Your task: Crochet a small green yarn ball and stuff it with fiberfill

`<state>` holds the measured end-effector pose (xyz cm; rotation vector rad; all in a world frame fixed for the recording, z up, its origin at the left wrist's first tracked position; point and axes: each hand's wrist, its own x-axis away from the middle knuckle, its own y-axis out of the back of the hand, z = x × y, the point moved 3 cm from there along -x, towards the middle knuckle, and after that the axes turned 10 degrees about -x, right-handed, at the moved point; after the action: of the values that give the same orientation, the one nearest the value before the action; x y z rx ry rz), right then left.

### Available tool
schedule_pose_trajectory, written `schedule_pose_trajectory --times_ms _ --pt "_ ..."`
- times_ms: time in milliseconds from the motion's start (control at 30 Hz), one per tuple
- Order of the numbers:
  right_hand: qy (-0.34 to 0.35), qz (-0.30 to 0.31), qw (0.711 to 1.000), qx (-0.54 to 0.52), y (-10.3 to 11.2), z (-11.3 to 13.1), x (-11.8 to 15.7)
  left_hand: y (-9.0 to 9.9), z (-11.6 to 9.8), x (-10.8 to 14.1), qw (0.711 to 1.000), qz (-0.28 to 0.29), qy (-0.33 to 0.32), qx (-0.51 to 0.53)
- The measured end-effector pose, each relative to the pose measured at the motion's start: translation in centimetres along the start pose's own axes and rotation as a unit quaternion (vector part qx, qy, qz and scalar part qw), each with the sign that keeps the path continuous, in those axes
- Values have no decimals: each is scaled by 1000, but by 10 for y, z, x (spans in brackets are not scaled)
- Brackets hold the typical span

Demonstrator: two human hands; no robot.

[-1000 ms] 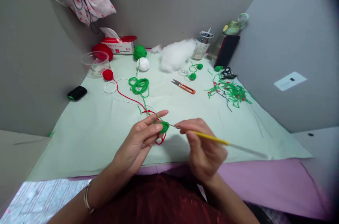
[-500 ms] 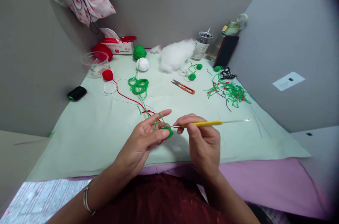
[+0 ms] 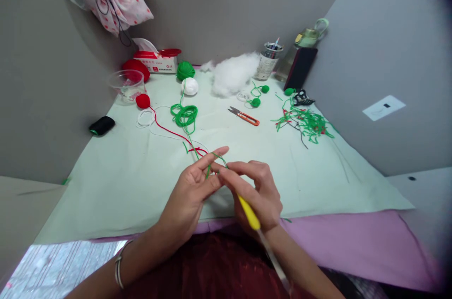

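My left hand (image 3: 192, 190) pinches the green yarn work, which is mostly hidden behind the fingers; its index finger is stretched out with green yarn (image 3: 221, 157) over it. Against those fingertips, my right hand (image 3: 256, 190) is closed round a crochet hook with a yellow handle (image 3: 249, 213). The hook's rear end points down towards the red clothing, and its working tip is hidden. Green yarn runs from my left hand back to a loose green coil (image 3: 184, 115). A red strand (image 3: 169, 130) leads to a small red ball (image 3: 143, 101).
Orange-handled snips (image 3: 244, 116) lie beyond my hands. White stuffing (image 3: 235, 74), a white ball (image 3: 190, 86) and a green ball (image 3: 185, 70) are further back. Yarn scraps (image 3: 310, 125), a phone (image 3: 300, 68) and a jar (image 3: 267, 62) stand or lie right. Black spool (image 3: 102, 126) is left.
My right hand has moved left against my left fingertips. The hook has swung from nearly level to slanting down to the right, and the green piece is now covered.
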<state>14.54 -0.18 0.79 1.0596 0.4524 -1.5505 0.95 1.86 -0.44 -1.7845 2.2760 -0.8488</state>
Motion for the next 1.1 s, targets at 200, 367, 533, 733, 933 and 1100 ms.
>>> schedule_pose_trajectory --times_ms 200,367,533,733,933,1100 --pt "-166 -16 962 -216 0 -13 -10 2 -2 -1 999 4 34 1" --pt "-190 -55 941 -274 -1 -14 -4 -2 -1 0 999 17 38 17" --pt "-151 -45 969 -188 -2 -4 -1 2 1 0 996 -46 -48 -55" --pt "-203 -34 942 -266 1 -11 -3 0 -4 1 1000 -15 22 2" --pt "-196 -49 948 -246 1 -11 0 -2 0 0 998 -12 46 32" --pt "-201 -55 943 -260 0 -11 1 0 0 1 999 -43 -13 -21"
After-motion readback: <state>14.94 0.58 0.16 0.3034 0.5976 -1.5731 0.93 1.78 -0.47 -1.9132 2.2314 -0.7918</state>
